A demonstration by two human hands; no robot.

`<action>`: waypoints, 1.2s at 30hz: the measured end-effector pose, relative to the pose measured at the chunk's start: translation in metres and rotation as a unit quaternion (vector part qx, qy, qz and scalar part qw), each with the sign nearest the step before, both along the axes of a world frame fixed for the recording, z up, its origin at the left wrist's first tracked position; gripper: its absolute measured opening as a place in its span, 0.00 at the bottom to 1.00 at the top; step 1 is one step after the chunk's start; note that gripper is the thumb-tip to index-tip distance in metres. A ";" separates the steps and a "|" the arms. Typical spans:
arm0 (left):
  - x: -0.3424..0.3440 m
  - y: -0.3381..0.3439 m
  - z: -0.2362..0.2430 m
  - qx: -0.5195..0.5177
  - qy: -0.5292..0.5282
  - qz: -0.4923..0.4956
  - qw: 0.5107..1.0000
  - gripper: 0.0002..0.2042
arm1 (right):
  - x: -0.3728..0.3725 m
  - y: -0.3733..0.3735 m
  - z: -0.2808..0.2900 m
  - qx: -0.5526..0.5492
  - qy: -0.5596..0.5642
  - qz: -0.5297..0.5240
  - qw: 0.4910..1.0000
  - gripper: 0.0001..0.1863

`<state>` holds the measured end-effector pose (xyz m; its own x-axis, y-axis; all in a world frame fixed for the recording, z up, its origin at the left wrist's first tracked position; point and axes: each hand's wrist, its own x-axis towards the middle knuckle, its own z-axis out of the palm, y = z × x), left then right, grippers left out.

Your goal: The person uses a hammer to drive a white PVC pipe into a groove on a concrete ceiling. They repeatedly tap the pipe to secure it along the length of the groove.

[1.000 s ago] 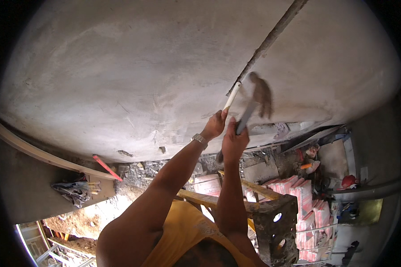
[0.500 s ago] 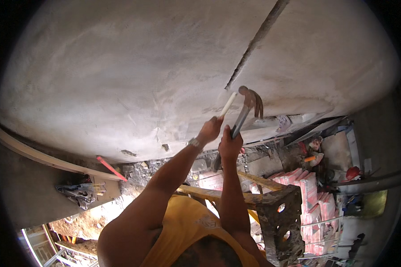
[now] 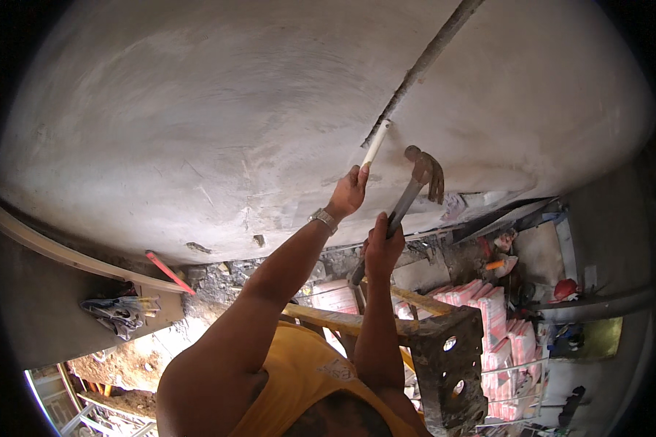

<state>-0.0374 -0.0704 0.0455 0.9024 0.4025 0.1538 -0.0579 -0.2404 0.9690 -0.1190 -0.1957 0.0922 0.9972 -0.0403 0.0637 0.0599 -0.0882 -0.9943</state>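
My left hand [image 3: 348, 192], with a watch on its wrist, is closed round the lower end of a short white plastic pipe [image 3: 375, 143]. The pipe's upper end lies over the lower end of a narrow dark groove [image 3: 414, 75] cut in the grey plastered wall [image 3: 197, 124]. Lower and to the right, my right hand [image 3: 383, 249] grips a claw hammer [image 3: 407, 202] by its dark handle. The rusty hammer head is up and apart from the pipe, its claw toward the right.
A yellow stepladder [image 3: 328, 318] with a dirty perforated top [image 3: 448, 349] stands close below my arms. Pink-and-white sacks [image 3: 492, 313] are stacked at the lower right. A red bar [image 3: 170, 272] leans at the left, near a plank with bundled cloth [image 3: 118, 312]. Rubble [image 3: 215, 280] lines the wall's foot.
My left hand has moved the pipe up, onto the groove's lower end. The hammer has shifted right and slightly down, away from the pipe.
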 end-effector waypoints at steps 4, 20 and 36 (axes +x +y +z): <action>0.008 0.001 -0.012 -0.056 0.006 -0.003 0.998 0.24 | -0.001 0.020 0.048 0.085 -0.011 0.019 0.996 0.19; 0.004 0.002 -0.009 0.036 -0.022 0.015 0.999 0.22 | 0.032 0.040 0.067 0.016 -0.037 0.004 0.999 0.30; -0.077 0.010 -0.082 0.197 0.082 -0.106 0.971 0.18 | -0.038 -0.003 -0.106 -0.016 -0.011 0.029 0.999 0.29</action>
<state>-0.1142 -0.0606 -0.0363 0.9840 0.1433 0.1057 0.0000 -0.5935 0.8049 -0.1565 -0.1988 -0.0139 0.9961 0.0202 0.0857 0.0874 -0.1150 -0.9895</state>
